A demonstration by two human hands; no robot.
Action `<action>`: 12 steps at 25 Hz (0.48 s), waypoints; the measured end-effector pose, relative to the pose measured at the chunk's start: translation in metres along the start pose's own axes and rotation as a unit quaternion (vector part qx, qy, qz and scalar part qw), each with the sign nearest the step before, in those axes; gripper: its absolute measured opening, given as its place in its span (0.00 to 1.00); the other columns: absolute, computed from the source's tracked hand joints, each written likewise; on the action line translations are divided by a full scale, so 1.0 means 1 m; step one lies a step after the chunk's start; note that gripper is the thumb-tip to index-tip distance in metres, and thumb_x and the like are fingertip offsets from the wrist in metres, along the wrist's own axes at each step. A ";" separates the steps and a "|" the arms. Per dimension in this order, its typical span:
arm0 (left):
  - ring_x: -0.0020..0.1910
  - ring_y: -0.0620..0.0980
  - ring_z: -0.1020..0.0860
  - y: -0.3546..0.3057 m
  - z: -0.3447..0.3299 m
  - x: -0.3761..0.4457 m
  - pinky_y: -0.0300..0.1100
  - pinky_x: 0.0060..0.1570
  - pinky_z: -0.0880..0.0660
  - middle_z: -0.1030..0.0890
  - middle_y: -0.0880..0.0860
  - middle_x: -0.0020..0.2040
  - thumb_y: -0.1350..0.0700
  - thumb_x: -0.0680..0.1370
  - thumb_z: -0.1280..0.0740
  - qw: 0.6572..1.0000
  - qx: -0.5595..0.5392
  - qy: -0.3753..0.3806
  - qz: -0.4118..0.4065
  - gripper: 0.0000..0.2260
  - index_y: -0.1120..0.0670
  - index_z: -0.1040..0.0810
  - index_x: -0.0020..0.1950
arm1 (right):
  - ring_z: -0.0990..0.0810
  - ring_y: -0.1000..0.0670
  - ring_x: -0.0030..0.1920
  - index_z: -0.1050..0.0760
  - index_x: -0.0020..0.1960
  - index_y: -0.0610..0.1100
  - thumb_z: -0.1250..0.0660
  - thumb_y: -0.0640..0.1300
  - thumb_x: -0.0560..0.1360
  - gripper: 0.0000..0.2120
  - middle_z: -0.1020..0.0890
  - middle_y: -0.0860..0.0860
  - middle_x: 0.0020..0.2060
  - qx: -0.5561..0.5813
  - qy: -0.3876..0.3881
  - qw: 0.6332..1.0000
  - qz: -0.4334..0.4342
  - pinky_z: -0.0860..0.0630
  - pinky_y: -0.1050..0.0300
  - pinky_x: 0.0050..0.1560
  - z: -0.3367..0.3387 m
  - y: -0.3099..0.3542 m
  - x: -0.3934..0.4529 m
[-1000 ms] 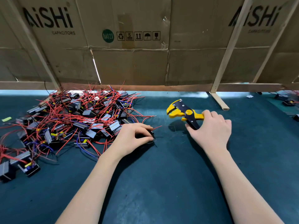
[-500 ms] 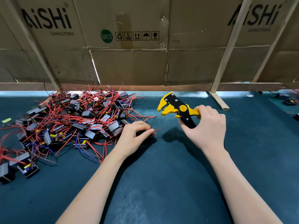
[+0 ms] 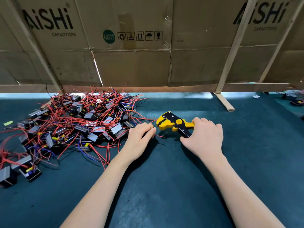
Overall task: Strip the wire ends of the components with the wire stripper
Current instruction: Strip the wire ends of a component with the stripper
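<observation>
Now, left hand [image 3: 139, 139]: pinches a component's red wire [image 3: 158, 136] — end pointing right.
Right hand [image 3: 204, 137]: grips wire stripper [image 3: 172, 123] — head just beside that end, facing left.

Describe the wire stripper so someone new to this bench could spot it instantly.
Start at the dark green mat, right of the pile of red-wired components. The wire stripper sits in the right hand. It is the only yellow-and-black tool there, its head pointing at the left hand.
</observation>
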State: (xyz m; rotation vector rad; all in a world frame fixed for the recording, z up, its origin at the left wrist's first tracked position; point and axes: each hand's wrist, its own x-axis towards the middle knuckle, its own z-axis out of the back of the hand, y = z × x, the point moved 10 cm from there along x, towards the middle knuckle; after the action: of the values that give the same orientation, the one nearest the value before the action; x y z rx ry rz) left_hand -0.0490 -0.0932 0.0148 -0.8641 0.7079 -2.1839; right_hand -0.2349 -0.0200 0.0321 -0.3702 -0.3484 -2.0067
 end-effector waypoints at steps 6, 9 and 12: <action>0.44 0.54 0.30 0.001 -0.008 0.001 0.50 0.51 0.33 0.28 0.54 0.37 0.57 0.82 0.38 0.998 0.018 0.056 -0.006 0.14 0.58 0.29 0.37 | 0.29 0.47 0.39 0.32 0.43 0.48 0.32 0.59 0.65 0.18 0.30 0.54 0.35 0.035 0.024 0.998 0.041 0.41 0.53 0.42 0.003 0.007 0.000; 0.46 0.54 0.30 0.003 -0.011 0.001 0.49 0.51 0.34 0.28 0.53 0.38 0.56 0.82 0.37 0.998 0.016 0.068 0.001 0.14 0.56 0.29 0.37 | 0.30 0.47 0.39 0.32 0.43 0.48 0.31 0.59 0.65 0.18 0.29 0.54 0.35 0.013 0.011 0.998 0.053 0.42 0.53 0.42 0.007 0.007 0.000; 0.46 0.55 0.29 0.006 -0.011 0.002 0.48 0.51 0.34 0.27 0.56 0.39 0.56 0.82 0.36 0.998 0.010 0.060 0.013 0.13 0.58 0.26 0.38 | 0.31 0.46 0.37 0.32 0.40 0.46 0.29 0.60 0.64 0.20 0.29 0.53 0.34 -0.012 -0.008 0.997 0.071 0.44 0.53 0.41 0.011 0.009 0.001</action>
State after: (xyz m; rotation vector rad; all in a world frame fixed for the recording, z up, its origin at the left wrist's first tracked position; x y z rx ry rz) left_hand -0.0558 -0.0959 0.0042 -0.7150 0.7497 -2.2305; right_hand -0.2264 -0.0202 0.0436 -0.4138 -0.3006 -1.8719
